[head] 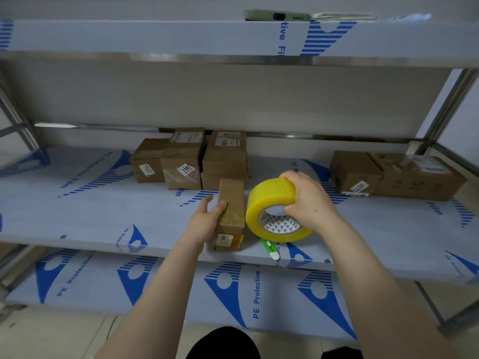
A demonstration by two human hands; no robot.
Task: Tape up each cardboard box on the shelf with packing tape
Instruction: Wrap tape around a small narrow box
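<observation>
Hands: left hand (204, 220) and right hand (309, 200) apart.
Box: small narrow brown cardboard box (231, 200), gripped by left hand, near front edge of film-covered shelf (77, 208).
Tape: yellow packing-tape roll (269, 195), gripped by right hand, beside box.
Rear edge: other brown boxes (191, 161).

On the shelf (103, 203), the small box (231, 203) sits just right of the left hand (204, 221), with the tape roll (272, 203) in the right hand (308, 200) beside it. A cutter (270, 248) lies nearer than the right hand, under the roll. A box cluster (191, 161) stands beyond the left hand, and two boxes (396, 174) stand beyond the right.

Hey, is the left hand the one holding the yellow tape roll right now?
No, the right hand grips the yellow tape roll, while the left hand holds the small box beside it.
</observation>
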